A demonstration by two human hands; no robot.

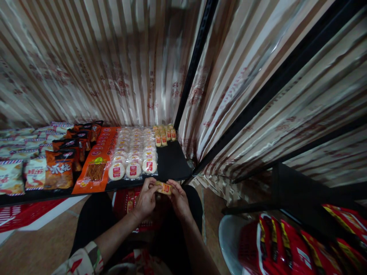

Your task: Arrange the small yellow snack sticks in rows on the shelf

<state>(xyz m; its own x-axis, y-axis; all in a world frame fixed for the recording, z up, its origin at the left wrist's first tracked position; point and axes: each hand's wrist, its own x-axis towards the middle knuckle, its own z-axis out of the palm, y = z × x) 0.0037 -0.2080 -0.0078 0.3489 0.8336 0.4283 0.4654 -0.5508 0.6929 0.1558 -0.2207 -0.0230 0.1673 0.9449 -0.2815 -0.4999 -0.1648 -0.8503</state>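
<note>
Just off the shelf's (172, 160) front edge, your left hand (145, 201) and right hand (179, 201) pinch one small pack (164, 188) between their fingertips. You seem to be at the handling step; the next move likely calls for a light grip, clear of the crackers (133, 170).

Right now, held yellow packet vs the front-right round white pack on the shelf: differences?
Shape: the yellow packet is oblong; the white pack shows a round disc.
Colour: the yellow packet is golden, the white pack pale.
Support: the yellow packet is between the left hand and right hand; the white pack sits in a row on the black shelf.
Shared: red print.
</note>
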